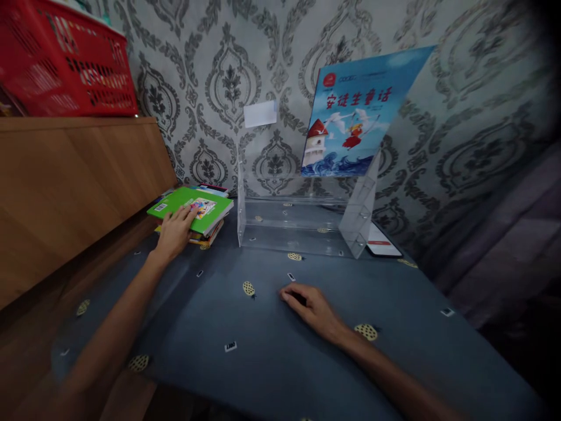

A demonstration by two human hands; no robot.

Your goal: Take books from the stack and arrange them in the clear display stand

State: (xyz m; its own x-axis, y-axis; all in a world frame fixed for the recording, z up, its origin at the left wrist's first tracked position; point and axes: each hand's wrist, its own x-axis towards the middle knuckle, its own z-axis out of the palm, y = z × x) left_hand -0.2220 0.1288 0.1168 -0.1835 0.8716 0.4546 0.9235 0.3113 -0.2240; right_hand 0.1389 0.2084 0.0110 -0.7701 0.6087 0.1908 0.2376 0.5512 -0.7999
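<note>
My left hand [176,229] lies flat on the cover of a green book [184,202], fingers stretched out. That book tops a small stack of books [217,233] at the left of the table. My right hand [312,307] rests on the tablecloth with its fingers curled and the thumb near the index finger; nothing shows in it. Beyond the hands stands a clear acrylic rack [357,219]. A blue picture book [350,126] with red Chinese characters leans upright at the rack's right end.
The dark blue tablecloth [272,327] has pineapple prints. A phone [381,241] lies behind the rack's right side. A white label [260,114] shows above the rack's left end. On the left, a red basket [87,64] stands on a wooden cabinet [83,181]. Patterned wallpaper [272,52] backs the table.
</note>
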